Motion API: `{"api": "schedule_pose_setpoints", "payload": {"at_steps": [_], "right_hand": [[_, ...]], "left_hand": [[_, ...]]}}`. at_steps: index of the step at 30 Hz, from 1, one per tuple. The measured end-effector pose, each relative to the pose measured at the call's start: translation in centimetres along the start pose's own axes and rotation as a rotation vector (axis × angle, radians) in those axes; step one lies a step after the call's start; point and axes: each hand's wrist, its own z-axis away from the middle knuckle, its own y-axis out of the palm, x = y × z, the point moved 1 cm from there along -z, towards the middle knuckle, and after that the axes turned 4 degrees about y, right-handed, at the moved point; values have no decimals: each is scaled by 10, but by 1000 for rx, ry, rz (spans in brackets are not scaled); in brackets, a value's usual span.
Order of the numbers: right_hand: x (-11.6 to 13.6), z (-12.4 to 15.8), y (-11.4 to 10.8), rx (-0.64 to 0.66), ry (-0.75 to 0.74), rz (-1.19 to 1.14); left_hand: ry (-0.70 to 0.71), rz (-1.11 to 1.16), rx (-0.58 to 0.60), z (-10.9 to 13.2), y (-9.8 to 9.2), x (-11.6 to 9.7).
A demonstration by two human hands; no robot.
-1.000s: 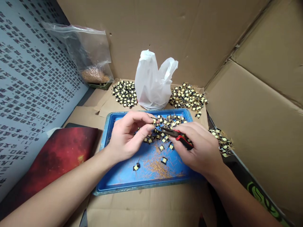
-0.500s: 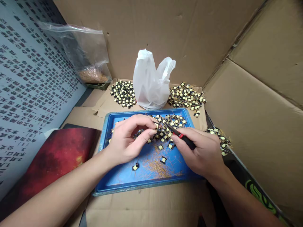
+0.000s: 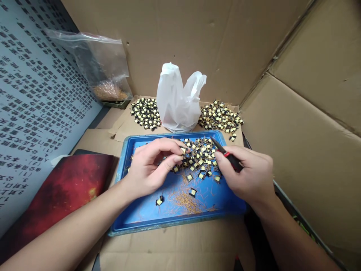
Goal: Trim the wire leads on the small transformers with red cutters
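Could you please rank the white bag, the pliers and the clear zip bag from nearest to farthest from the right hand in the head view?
1. Pliers, held in the right hand
2. White bag, behind the tray
3. Clear zip bag, back left

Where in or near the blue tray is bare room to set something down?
Cardboard in front of the tray, between the forearms; and the tray's near left corner, between its rim and one loose part. Crowded: the tray's far half, under heaped parts.

White plastic bag [image 3: 177, 107] (handles sticking up), cardboard wall [image 3: 225, 45] behind it, clear zip bag [image 3: 105, 62] to its left, printed sheet [image 3: 36, 113] farther left, red-and-black cover [image 3: 70, 184] left and nearer.
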Motion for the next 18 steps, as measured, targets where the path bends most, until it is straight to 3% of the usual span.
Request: {"api": "schedule_pose_setpoints", "payload": {"at_steps": [5, 12, 15, 18], "right_hand": [[3, 6, 10, 22, -35, -53], [5, 8, 10, 25, -16, -119], [3, 8, 11, 44, 15, -176], [0, 8, 13, 28, 54, -211]], "left_hand": [[59, 7, -40, 0, -1, 4], [13, 55, -89, 3, 0, 10], [56, 5, -132, -3, -8, 5], [56, -127, -253, -19, -29, -5]]}}
